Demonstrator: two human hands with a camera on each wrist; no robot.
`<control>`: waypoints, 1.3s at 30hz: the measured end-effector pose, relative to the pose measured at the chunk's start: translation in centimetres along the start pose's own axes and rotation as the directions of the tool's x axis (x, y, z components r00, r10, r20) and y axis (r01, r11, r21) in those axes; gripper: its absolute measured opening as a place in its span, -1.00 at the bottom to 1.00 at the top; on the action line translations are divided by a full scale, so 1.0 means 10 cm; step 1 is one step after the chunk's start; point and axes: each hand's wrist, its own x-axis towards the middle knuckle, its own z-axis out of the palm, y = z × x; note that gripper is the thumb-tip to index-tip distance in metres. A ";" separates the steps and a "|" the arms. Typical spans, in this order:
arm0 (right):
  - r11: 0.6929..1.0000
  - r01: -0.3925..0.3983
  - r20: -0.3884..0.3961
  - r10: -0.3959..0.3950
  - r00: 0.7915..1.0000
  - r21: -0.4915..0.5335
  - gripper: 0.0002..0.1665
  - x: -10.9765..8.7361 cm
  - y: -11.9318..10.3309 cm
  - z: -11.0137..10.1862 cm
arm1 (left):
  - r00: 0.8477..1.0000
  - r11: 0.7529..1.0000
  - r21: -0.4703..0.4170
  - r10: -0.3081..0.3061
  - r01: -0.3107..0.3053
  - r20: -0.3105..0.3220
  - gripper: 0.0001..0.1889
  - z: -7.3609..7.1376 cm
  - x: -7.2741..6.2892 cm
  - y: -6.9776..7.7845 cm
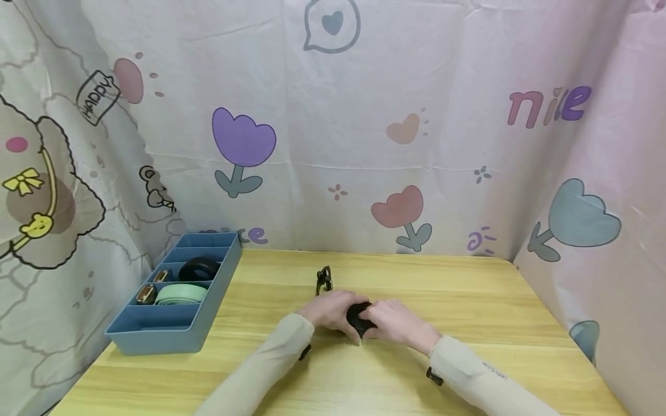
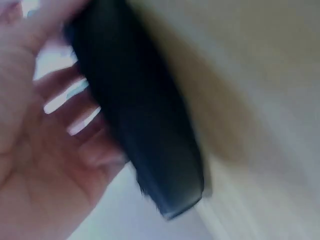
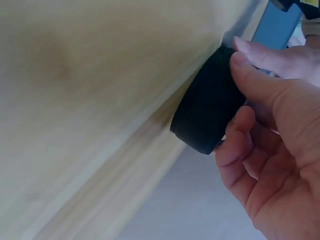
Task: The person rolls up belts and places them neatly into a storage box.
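A rolled black belt [image 1: 358,319] is held between both hands just above the wooden table, its coiled edge facing up. My left hand [image 1: 333,312] grips its left side, with the thumb on the near side and fingers on the far side. In the left wrist view the belt's broad dark outer face [image 2: 140,105] is blurred. My right hand [image 1: 398,325] pinches the roll from the right; the thumb and curled fingers show against the belt [image 3: 210,102] in the right wrist view. A dark, shiny buckle-like piece [image 1: 324,280] stands behind the left hand.
At the left, a blue divided box [image 1: 195,335] stands on the table [image 1: 468,300]. In its compartments lie a rolled green belt [image 1: 182,293], a rolled black belt [image 1: 199,269] and brownish-gold buckles [image 1: 147,294]. A printed curtain [image 1: 333,115] hangs behind and at both sides.
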 end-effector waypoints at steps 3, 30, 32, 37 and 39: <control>1.000 -0.010 0.003 0.010 1.000 0.004 -0.80 0.00 0.00 0.00 | 0.996 0.992 -0.093 -0.085 0.084 -0.008 -0.28 -0.14 -0.04 -0.08; 1.000 -0.029 0.019 0.029 0.999 -0.003 -0.66 0.02 -0.04 -0.02 | 0.904 0.934 -0.158 -0.351 0.319 -0.246 -0.61 -0.19 0.34 -0.58; 1.000 -0.029 0.017 0.029 0.999 -0.001 -0.66 0.01 -0.04 -0.02 | 0.922 0.944 -0.191 -0.309 0.268 -0.234 -0.56 -0.17 0.33 -0.55; 0.999 -0.032 0.017 0.032 0.999 -0.003 -0.64 0.00 -0.03 0.00 | 0.947 0.983 -0.073 -0.179 0.166 -0.265 -0.58 -0.13 0.24 -0.39; 0.999 -0.041 0.016 0.041 0.999 -0.001 -0.64 -0.01 -0.02 0.01 | 0.958 0.992 -0.011 -0.124 0.126 -0.260 -0.58 -0.13 0.18 -0.30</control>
